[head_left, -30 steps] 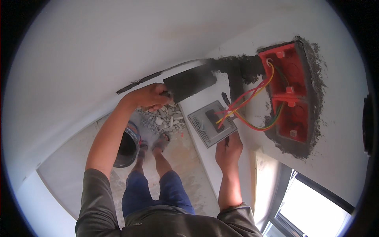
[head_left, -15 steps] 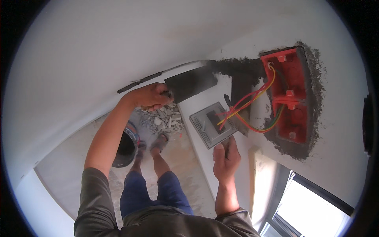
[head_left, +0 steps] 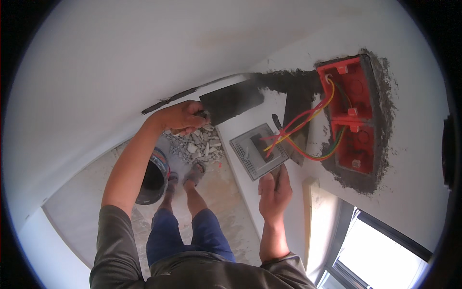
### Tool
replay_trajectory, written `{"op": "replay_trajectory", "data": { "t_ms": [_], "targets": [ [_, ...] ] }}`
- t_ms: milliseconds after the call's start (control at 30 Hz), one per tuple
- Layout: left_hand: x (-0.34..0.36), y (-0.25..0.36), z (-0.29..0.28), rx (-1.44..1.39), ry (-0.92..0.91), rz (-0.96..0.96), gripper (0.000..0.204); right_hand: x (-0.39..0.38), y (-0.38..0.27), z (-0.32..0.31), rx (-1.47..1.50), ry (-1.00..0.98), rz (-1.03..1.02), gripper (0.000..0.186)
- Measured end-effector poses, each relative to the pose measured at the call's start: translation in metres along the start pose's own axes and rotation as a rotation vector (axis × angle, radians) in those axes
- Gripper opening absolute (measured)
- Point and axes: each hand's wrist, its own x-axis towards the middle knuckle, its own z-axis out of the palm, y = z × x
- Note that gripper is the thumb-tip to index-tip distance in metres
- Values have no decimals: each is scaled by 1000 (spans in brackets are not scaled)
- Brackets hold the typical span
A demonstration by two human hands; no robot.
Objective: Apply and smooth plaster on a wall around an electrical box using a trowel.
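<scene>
My left hand (head_left: 185,118) is closed at the near end of a dark, flat rectangular trowel (head_left: 232,102); its handle is mostly hidden in my fingers. The trowel lies close to the wall, above a white ledge. Lower right, my right hand (head_left: 275,192) grips the near corner of a square grey plate (head_left: 250,161) with a pale frame and dotted edges. Part of the grip is hidden beneath the plate. Loose red and yellow wires (head_left: 298,123) hang over the plate from two joined red electrical boxes (head_left: 353,115) set in the wall.
Dark wet mortar (head_left: 296,79) covers the wall left of the boxes and rings them. Grey rubble (head_left: 202,144) lies on the floor beside my feet, near a black bucket (head_left: 153,183). The white ledge (head_left: 240,178) runs along the wall. A bright window (head_left: 380,250) stands lower right.
Almost nothing differs. The whole view has shifted very slightly; both hands keep their hold and the wires hang as before.
</scene>
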Motion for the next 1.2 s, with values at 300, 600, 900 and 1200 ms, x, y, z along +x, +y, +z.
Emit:
{"op": "replay_trajectory", "data": {
  "t_ms": [300, 600, 900, 1200],
  "targets": [
    [0, 1, 3, 62, 40, -5, 22, 27, 7, -11, -190, -117, -132, 39],
    [0, -4, 2, 10, 23, 5, 21, 7, -4, -7, 92, -36, 77, 39],
    [-3, 6, 3, 52, 16, -4, 21, 28, 2, -11, -195, -138, -121, 40],
    [-2, 4, 3, 27, -5, -1, 23, 29, -22, 9, 65, -106, 28, 34]
  ]
}}
